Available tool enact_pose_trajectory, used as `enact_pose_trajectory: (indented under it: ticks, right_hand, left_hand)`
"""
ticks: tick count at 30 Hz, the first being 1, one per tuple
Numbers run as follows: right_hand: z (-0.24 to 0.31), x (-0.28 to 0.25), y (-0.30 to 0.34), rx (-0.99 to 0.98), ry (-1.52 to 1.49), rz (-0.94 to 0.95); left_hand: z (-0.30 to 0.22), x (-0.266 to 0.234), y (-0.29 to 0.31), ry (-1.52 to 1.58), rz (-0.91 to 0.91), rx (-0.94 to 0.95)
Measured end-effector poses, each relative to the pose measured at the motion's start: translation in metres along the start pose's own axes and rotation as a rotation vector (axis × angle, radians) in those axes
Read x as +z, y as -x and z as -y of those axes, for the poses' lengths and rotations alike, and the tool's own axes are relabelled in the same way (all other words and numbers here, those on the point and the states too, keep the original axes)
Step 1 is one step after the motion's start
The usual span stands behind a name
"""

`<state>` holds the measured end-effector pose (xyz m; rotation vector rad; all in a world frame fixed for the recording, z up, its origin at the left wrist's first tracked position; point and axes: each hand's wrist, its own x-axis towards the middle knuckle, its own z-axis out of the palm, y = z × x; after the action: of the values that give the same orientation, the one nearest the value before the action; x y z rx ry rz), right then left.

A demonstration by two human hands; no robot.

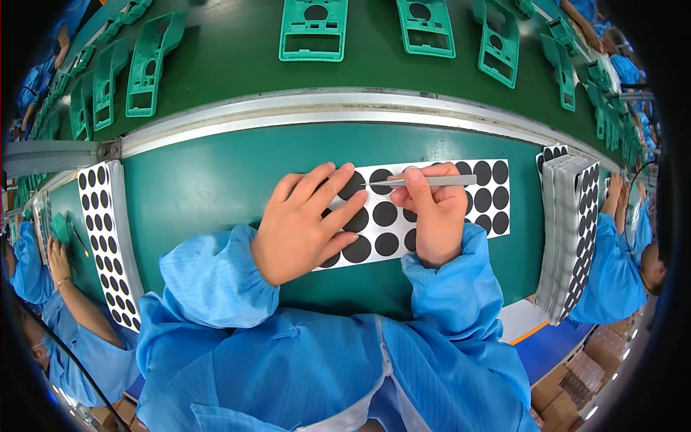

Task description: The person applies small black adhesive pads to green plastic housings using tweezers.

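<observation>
A white sheet of round black stickers point(386, 243) lies on the green work surface in front of me. My left hand point(306, 219) rests palm down over its left end, fingers spread, covering part of several stickers. In my right hand point(437, 216) is a pair of metal tweezers point(453, 180), pinched between thumb and fingers. The tweezers point left, with their tips at the right edge of a black sticker point(352, 186) in the top row, close to my left fingertips. Whether the tips touch or lift that sticker is too small to tell.
A tall stack of sticker sheets point(565, 237) stands at the right, another stack point(109, 245) at the left. Beyond a metal rail point(345, 108), green plastic housings point(314, 32) lie on a green belt point(237, 65). Co-workers in blue sit on both sides; one's hand point(57, 259) is at far left.
</observation>
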<state>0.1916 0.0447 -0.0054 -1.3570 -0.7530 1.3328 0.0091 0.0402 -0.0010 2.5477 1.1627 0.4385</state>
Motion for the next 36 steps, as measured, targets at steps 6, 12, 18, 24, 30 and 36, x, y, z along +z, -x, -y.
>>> enact_pose_trajectory:
  ticks: [6,12,18,24,30,36]
  right_hand:
    - [-0.006,0.004,0.003,-0.151,0.029,-0.034]
    - [-0.007,0.007,0.001,-0.143,0.015,-0.026]
    - [-0.014,0.008,0.015,-0.566,0.327,0.036]
    - [-0.017,0.006,0.018,-1.074,0.702,0.171]
    - [-0.022,0.002,0.018,-1.119,0.691,0.178]
    - [-0.024,0.001,0.021,-1.140,0.736,0.197]
  left_hand:
    - [-0.002,-0.001,-0.002,0.038,0.013,-0.020]
    - [0.000,-0.002,-0.002,0.038,0.009,-0.026]
    - [0.001,-0.004,-0.004,0.030,0.013,-0.020]
    - [0.001,-0.005,-0.003,0.002,-0.010,-0.013]
    - [0.001,-0.005,-0.003,-0.002,-0.006,-0.026]
    - [0.002,-0.006,-0.005,0.036,-0.027,-0.033]
